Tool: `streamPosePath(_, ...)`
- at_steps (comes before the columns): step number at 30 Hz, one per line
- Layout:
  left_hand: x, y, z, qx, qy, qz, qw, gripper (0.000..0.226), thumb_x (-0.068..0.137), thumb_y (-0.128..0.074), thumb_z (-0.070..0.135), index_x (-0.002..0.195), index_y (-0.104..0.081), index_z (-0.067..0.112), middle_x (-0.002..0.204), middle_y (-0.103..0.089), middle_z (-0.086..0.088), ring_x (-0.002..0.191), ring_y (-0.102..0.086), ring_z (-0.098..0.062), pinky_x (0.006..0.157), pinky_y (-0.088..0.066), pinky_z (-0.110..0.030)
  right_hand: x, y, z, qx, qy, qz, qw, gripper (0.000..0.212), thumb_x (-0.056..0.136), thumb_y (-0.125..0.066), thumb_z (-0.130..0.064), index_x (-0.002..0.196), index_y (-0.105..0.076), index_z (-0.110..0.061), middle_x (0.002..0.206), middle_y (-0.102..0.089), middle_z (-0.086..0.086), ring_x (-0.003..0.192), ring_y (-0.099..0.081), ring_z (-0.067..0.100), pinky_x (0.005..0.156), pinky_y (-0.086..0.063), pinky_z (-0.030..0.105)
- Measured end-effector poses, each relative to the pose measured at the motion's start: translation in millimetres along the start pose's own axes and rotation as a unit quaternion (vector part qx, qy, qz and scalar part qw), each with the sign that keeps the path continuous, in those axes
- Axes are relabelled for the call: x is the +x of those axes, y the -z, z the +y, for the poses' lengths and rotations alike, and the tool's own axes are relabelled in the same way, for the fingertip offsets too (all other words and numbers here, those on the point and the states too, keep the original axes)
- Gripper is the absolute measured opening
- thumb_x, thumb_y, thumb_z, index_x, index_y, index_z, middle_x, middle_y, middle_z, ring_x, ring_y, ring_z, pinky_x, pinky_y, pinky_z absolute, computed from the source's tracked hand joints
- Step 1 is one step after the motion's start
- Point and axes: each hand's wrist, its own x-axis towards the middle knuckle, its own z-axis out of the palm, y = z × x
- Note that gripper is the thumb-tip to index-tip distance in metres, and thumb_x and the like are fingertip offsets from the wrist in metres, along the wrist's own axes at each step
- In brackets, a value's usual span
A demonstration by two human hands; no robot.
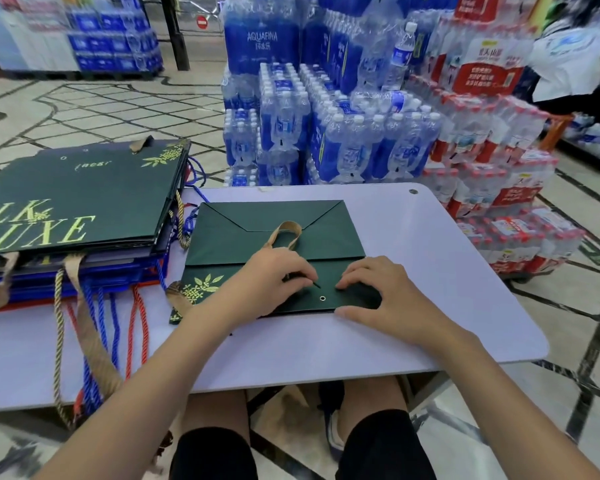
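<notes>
A flat, folded dark green paper bag (pixel 274 230) lies on the white table (pixel 430 271) in front of me, bottom flap up. A tan ribbon handle (pixel 284 233) loops on it. My left hand (pixel 274 282) pinches the dark tip of the ribbon just above a metal eyelet (pixel 322 298) near the bag's near edge. My right hand (pixel 378 292) rests on the bag to the right of the eyelet, fingers curved and pressing the paper down.
A stack of flat gift bags (pixel 77 202) with gold lettering sits at the table's left, their cord handles (pixel 94 341) hanging over the near edge. Shrink-wrapped water bottle packs (pixel 343 133) are piled behind the table. A person (pixel 568 57) stands far right.
</notes>
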Motion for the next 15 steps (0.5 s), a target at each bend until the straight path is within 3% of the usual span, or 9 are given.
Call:
streamPosePath(6, -1.6, -8.7, -0.8, 0.014, -0.015, 0.000, 1.000, 0.020, 0.086, -0.059, 0.032, 0.092, -0.076, 0.022, 0.086, -0.071, 0.010, 0.086, -0.055, -0.002, 0.098, -0.035, -0.037, -1.8, -1.6, -1.0, 0.000, 0.004, 0.016, 1.000, 0.035, 0.078, -0.073, -0.054, 0.107, -0.070, -0.034, 0.116, -0.055, -0.021, 0.115, -0.041, -0.001, 0.105, -0.033, 0.037)
streamPosePath(15, -0.7, -6.7, -4.7, 0.035, -0.062, -0.026, 0.997, 0.024, 0.092, -0.053, 0.034, 0.094, -0.075, 0.025, 0.089, -0.070, 0.011, 0.087, -0.057, -0.005, 0.084, -0.048, -0.046, -2.3, -3.4, -0.6, 0.024, -0.004, 0.043, 0.999, 0.035, 0.074, -0.077, -0.053, 0.101, -0.073, -0.031, 0.112, -0.061, -0.023, 0.115, -0.047, -0.002, 0.104, -0.037, 0.032)
